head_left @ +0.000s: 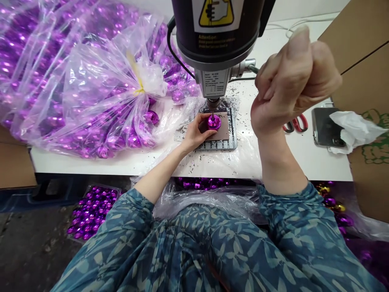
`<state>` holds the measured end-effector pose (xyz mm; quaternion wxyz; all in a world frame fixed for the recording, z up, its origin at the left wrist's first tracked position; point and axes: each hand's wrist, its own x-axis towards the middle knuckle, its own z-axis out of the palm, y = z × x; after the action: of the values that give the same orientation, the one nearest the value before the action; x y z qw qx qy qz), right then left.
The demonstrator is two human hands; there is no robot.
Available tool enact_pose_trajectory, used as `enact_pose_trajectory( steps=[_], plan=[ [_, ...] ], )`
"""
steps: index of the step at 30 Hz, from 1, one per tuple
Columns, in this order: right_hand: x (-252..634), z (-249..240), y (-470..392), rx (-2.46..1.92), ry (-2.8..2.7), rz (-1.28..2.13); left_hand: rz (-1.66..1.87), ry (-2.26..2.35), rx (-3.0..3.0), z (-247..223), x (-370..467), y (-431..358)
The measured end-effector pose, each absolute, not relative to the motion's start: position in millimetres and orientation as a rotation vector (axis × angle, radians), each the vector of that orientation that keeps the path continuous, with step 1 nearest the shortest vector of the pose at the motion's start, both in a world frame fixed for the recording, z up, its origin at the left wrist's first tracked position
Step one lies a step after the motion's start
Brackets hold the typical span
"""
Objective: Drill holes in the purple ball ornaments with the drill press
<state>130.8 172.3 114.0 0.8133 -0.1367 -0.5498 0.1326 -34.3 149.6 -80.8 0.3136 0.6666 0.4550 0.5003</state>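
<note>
– Starting with the edges, where is open room found on the table (322,166)?
– Along the front, a bare strip is seen between the drill's base plate (233,142) and the table's edge, sprinkled with dark crumbs and partly covered by clear plastic (247,156).
– And what is held?
– The purple ball (214,122) is pinched between thumb and fingers of the left hand (197,132), opened only to the ball's width. It is set on a small board (224,132), under the drill (217,48); whether it is touched by the bit cannot be told.
– The right hand (293,81)?
– It is raised beside the drill, fingers curled tight around the lever (251,67).
– What stands in the way?
– The left side is filled by a tied bag (100,81) of purple balls. On the right, scissors (299,123), a phone (326,127) and a tissue (355,129) are lined up before a cardboard box (364,48).
</note>
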Motion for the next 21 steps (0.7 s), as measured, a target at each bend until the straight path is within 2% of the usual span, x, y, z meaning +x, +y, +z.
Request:
enact_pose_trajectory(
  steps=[5,12,17,21],
  plan=[
    [136.4,96.1,179.3,-0.255,-1.218,0.314,1.303,1.197,1.711,-79.1,-32.8,147.3],
    [143.3,63.9,194.8,-0.584,-1.133,0.206,1.358,1.179,1.652,-77.8,-30.6,145.3],
    [142.3,52.0,200.6,-0.293,-1.132,0.173,1.383,1.178,1.632,-77.4,-29.7,143.2],
    [138.2,71.3,189.5,-0.206,-1.151,0.170,1.365,1.180,1.636,-77.0,-28.0,145.0]
  ],
)
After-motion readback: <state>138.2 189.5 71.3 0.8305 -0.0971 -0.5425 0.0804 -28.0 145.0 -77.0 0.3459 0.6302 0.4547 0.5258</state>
